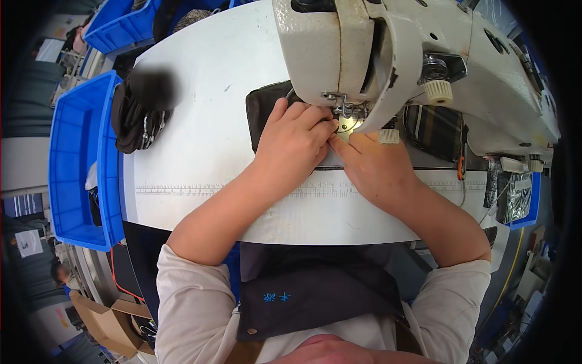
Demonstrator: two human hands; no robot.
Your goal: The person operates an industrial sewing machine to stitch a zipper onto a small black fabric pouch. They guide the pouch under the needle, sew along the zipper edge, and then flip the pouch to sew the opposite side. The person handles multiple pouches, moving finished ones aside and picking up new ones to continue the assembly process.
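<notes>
A white sewing machine stands over the table, its presser foot above a shiny needle plate. A dark fabric piece with a zipper along its top lies left of the needle. My left hand has its fingers bent and pressed together on this piece, just left of the foot; what lies under the fingertips is hidden. My right hand is curled just right and below, its index fingertip at the piece by the plate. Dark striped fabric lies right of the needle, with orange-handled scissors beside it.
Dark zippered pieces lie at the table's left. Blue bins stand at the left, upper left and right. A printed ruler strip runs along the table. A cardboard box and another person are at lower left.
</notes>
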